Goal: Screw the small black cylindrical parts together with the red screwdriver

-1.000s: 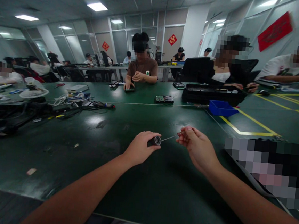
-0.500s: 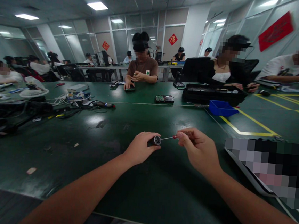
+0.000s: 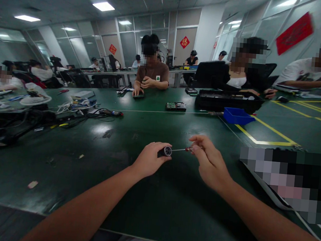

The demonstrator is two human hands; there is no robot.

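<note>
Above the green worktop (image 3: 89, 166), the left hand (image 3: 149, 159) has its fingers clamped on a black cylinder (image 3: 165, 151) — the right hand (image 3: 214, 164) pinches its fingers on a screwdriver (image 3: 178, 150), shaft at the cylinder's open end.

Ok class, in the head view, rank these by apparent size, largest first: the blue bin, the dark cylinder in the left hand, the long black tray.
1. Long black tray
2. Blue bin
3. Dark cylinder, counting only what the left hand leaves visible
</note>
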